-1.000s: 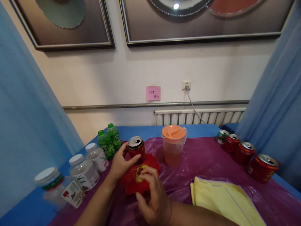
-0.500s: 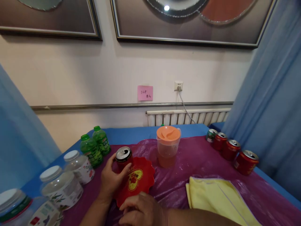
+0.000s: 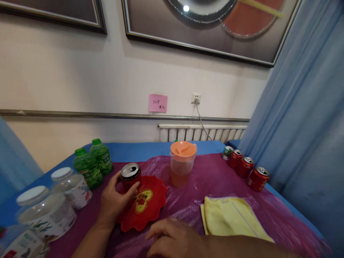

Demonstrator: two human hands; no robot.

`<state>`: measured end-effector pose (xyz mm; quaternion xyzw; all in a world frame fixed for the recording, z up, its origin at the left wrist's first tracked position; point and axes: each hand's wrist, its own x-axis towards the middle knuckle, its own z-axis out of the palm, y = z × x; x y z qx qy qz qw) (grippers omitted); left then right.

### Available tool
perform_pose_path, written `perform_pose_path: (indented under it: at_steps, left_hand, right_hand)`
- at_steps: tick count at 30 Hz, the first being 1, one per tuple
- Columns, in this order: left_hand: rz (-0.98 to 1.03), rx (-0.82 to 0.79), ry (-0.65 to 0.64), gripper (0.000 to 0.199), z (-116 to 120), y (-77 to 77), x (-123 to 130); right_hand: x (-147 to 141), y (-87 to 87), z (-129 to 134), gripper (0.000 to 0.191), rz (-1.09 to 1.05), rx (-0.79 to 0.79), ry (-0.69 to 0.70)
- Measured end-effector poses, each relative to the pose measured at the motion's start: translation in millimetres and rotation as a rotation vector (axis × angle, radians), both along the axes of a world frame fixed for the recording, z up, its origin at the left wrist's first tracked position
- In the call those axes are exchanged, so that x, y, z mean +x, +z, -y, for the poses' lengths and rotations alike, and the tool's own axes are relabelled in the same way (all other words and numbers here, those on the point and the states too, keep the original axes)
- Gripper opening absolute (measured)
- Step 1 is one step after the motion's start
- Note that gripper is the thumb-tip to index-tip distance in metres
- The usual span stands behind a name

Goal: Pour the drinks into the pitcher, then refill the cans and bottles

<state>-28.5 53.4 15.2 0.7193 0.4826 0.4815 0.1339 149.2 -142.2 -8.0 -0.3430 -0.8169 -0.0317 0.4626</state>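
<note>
My left hand [image 3: 114, 199] is wrapped around a red drink can [image 3: 131, 181] with a dark band below its opened silver top. The can is upright at the left rear edge of a red scalloped plate [image 3: 156, 208] with a gold heart-shaped design. Whether its base touches the plate or the purple sheet is hidden. My right hand [image 3: 174, 238] hovers low by the plate's front right edge, fingers loosely bent and slightly apart, with nothing visible in them. Behind the plate stands a clear pitcher [image 3: 182, 166] with an orange lid and some liquid inside.
Two green bottles [image 3: 87, 170] and several white-lidded clear jars [image 3: 48, 215] line the left side. A row of opened cans [image 3: 245, 167] stands at the right. A folded yellow cloth [image 3: 231, 216] lies on the purple plastic sheet [image 3: 212, 175] covering the blue table.
The view has swung slightly, so everything sits further left. My right hand has drawn a little away from the plate, to the right. My left hand keeps its hold on the can.
</note>
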Motion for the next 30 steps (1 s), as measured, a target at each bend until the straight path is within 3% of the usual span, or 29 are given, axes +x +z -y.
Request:
perform_pose_path:
  at_steps: [3,5,9,13,20,27,30]
  left_hand:
    - [0.006,-0.024,0.004,0.075,-0.2,-0.4,0.3]
    - [0.010,-0.035,0.004,0.077,-0.3,-1.0,0.6]
    - [0.019,-0.022,-0.016,0.077,0.6,-2.4,2.1]
    - [0.022,-0.008,-0.060,0.077,1.6,-3.4,2.9]
    - [-0.007,-0.002,-0.136,0.073,3.7,-2.7,1.7]
    - [-0.088,-0.041,-0.270,0.065,7.6,-4.9,3.3]
    - [-0.108,-0.065,-0.313,0.062,5.9,-6.6,2.6]
  right_hand:
    - [36.5,16.3,24.1,0.026,-0.063,-0.172,-0.124]
    - [65.2,12.1,35.0,0.026,-0.137,-0.246,-0.281]
    - [120.2,-27.0,48.8,0.012,-0.216,-0.325,-0.599]
    - [144.5,-63.6,60.1,0.010,-0.178,-0.437,-0.814]
    - [134.5,-73.9,61.2,0.017,0.021,-0.461,-0.863]
    - [135.0,-83.2,64.5,0.018,-0.068,-0.450,-0.841]
    - [137.2,-73.6,59.7,0.020,-0.207,-0.447,-0.790]
